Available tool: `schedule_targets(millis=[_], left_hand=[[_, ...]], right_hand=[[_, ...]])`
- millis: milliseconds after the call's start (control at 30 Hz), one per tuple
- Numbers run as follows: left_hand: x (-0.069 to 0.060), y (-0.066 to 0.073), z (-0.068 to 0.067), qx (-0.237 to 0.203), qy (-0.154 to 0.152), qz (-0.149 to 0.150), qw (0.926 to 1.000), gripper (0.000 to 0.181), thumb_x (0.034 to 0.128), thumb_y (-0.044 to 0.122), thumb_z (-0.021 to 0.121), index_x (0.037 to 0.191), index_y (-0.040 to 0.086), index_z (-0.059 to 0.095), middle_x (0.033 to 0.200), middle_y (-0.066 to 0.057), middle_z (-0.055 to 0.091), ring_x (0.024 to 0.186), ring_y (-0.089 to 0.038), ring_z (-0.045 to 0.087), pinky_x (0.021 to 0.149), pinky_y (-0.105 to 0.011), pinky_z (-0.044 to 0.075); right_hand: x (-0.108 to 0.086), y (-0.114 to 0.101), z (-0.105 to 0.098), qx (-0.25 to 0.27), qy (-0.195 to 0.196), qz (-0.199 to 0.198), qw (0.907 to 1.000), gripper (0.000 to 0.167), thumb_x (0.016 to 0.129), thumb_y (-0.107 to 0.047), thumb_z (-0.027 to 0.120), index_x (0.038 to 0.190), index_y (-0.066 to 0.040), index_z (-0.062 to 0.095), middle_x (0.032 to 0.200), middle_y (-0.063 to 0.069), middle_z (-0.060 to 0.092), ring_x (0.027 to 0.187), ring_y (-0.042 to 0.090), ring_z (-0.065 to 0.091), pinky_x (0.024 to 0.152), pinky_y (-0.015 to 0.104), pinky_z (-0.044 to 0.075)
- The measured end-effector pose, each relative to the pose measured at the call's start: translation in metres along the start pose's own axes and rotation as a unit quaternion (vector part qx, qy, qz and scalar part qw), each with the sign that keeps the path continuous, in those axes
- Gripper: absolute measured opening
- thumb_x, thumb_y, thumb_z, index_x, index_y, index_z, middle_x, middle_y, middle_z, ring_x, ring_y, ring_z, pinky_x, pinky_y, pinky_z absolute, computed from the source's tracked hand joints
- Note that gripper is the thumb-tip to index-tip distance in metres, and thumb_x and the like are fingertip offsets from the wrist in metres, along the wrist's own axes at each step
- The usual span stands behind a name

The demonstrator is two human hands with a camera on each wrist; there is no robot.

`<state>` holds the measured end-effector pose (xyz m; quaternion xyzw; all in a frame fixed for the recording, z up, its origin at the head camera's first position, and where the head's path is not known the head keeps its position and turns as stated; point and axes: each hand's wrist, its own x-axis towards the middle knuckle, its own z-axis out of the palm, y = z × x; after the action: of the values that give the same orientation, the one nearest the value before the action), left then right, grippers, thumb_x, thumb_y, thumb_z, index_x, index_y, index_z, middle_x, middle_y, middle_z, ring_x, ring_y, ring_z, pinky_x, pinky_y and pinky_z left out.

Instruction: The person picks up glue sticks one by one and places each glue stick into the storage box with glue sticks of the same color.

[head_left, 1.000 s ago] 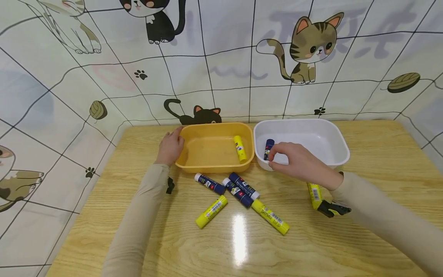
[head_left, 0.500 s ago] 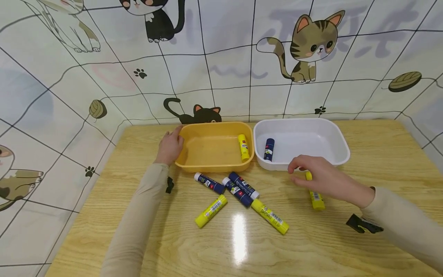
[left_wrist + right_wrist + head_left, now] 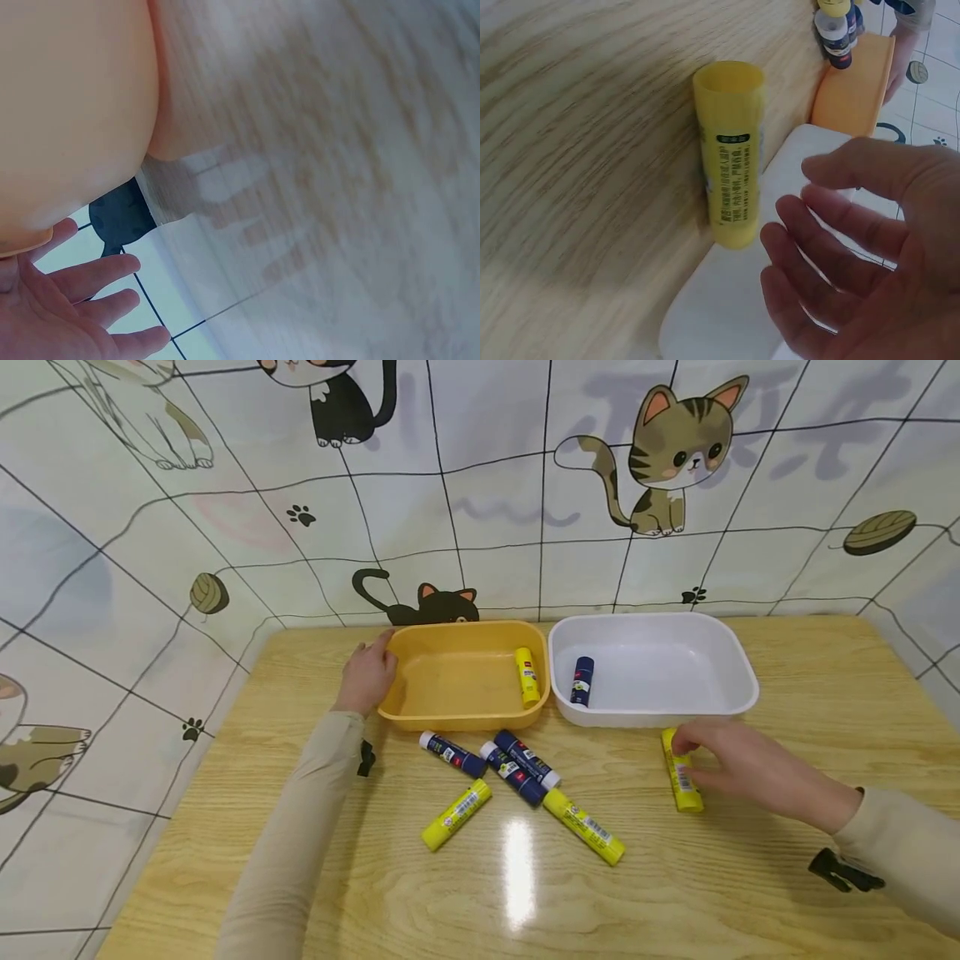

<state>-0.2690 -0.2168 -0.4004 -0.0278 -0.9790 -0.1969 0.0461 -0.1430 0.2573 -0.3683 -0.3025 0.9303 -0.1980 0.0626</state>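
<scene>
My left hand (image 3: 366, 677) rests at the left end of an orange plastic bin (image 3: 442, 724), touching its rim. In the left wrist view its fingers (image 3: 101, 276) stretch out straight past the bin's side. A yellow glue stick (image 3: 527, 677) lies inside that bin. My right hand (image 3: 757, 768) hovers beside another yellow glue stick (image 3: 686, 795), which lies on the table before the white bin (image 3: 645, 719). The right wrist view shows a gap between the loosely bent fingers and this glue stick (image 3: 731, 161). One navy glue stick (image 3: 582, 681) lies in the white bin.
Between my arms, several glue sticks lie on the wooden table (image 3: 420, 902): navy ones (image 3: 452, 754) and yellow ones (image 3: 456, 815). A navy pair touches a yellow glue stick (image 3: 584, 827). Both bins stand side by side before a cat-patterned wall sheet (image 3: 495, 510).
My right hand has moved away from the white bin, right and toward me, to the yellow glue stick. The yellow glue stick in the orange bin has rolled slightly right. My left hand stays put.
</scene>
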Motion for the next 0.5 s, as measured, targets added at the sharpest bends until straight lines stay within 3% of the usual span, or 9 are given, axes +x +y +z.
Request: schedule_targets(millis=[233, 500], left_hand=[[0.000, -0.001, -0.001, -0.001, -0.004, -0.005, 1.0000, 0.048, 0.0988, 0.013, 0.034, 0.145, 0.003, 0.040, 0.133, -0.028, 0.050, 0.130, -0.051, 0.033, 0.105, -0.059, 0.027], [0.000, -0.001, -0.001, -0.001, -0.002, -0.003, 1.0000, 0.048, 0.0987, 0.013, 0.033, 0.145, 0.004, 0.040, 0.134, -0.026, 0.051, 0.130, -0.051, 0.033, 0.105, -0.060, 0.027]], right_hand=[[-0.002, 0.006, 0.004, -0.026, 0.018, 0.027, 0.9992, 0.017, 0.077, -0.005, 0.074, 0.085, -0.013, 0.061, 0.084, -0.007, 0.059, 0.078, 0.014, 0.056, 0.068, 0.037, 0.049], [-0.004, 0.006, 0.013, -0.059, 0.027, 0.082, 0.9946, 0.023, 0.085, -0.027, 0.072, 0.076, -0.016, 0.054, 0.067, -0.007, 0.045, 0.057, 0.009, 0.039, 0.049, 0.027, 0.033]])
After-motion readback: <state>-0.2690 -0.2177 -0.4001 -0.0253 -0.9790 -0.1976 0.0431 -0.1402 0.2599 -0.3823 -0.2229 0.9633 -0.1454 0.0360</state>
